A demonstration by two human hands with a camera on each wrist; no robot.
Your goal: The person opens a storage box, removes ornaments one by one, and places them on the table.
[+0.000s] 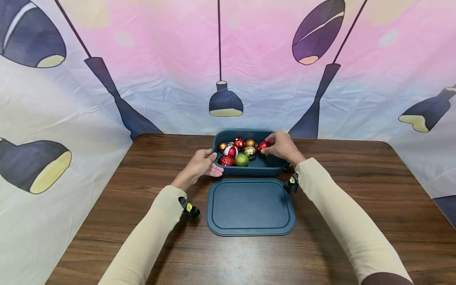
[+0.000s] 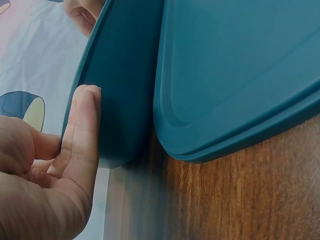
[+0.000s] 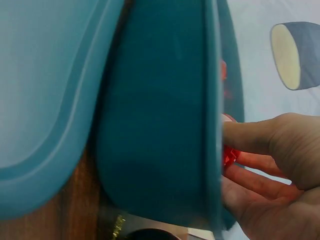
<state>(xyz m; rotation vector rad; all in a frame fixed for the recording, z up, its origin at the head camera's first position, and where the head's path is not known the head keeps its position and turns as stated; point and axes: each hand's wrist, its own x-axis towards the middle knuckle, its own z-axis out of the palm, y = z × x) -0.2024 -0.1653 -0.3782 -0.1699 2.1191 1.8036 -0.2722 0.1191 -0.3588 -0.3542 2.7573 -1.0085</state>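
A dark teal plastic box (image 1: pixel 253 171) stands at the back of the table with several Christmas baubles in it. Among them are a green glitter bauble (image 1: pixel 242 160), a red-and-white one (image 1: pixel 230 151) and a textured red one (image 1: pixel 226 160). My left hand (image 1: pixel 199 164) holds the box's left end, thumb at the rim and fingers along the outer wall. Inside the right part of the box, my right hand (image 1: pixel 283 147) pinches a shiny red bauble (image 1: pixel 263 145) between thumb and fingers. The right wrist view shows this red bauble (image 3: pixel 231 156) partly hidden behind the box wall.
Directly in front of the box lies its flat teal lid (image 1: pixel 251 206) on the brown wooden table (image 1: pixel 160 245). Something gold and dark (image 1: pixel 289 168) sits by the box's right end, mostly covered by the right wrist. A printed cloth (image 1: pixel 185 71) hangs close behind the table.
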